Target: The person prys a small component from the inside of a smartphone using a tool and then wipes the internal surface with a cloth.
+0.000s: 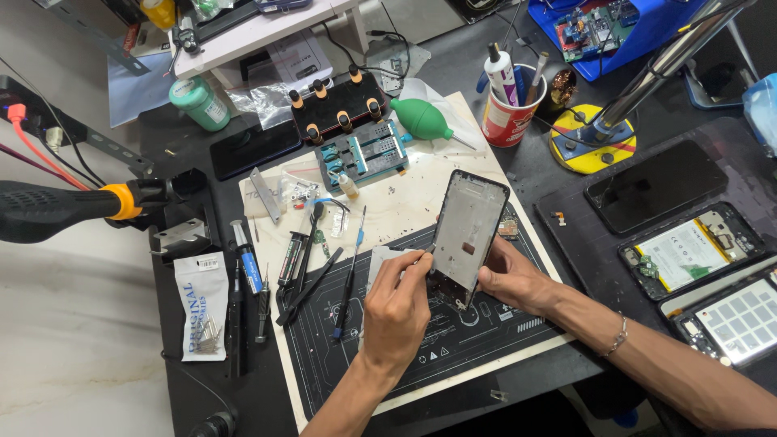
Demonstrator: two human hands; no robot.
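While our right hand [514, 279] grips the lower edge of a bare phone frame [468, 236] and props it tilted above the dark repair mat [453, 344], our left hand [396, 303] pinches a thin tool against the frame's left side, fingertips [421, 260] closed together on it; we cannot tell what kind of tool it is. A grey cloth [380, 260] lies just under the left hand. Screwdrivers and tweezers [312, 275] sit along the mat's left edge, with a blue clamp fixture [366, 151] and a green air blower [422, 119] at its far edge. A red cup of tools [510, 113] stands beyond the far right corner, and opened phones [692, 251] rest near the desk's right edge.
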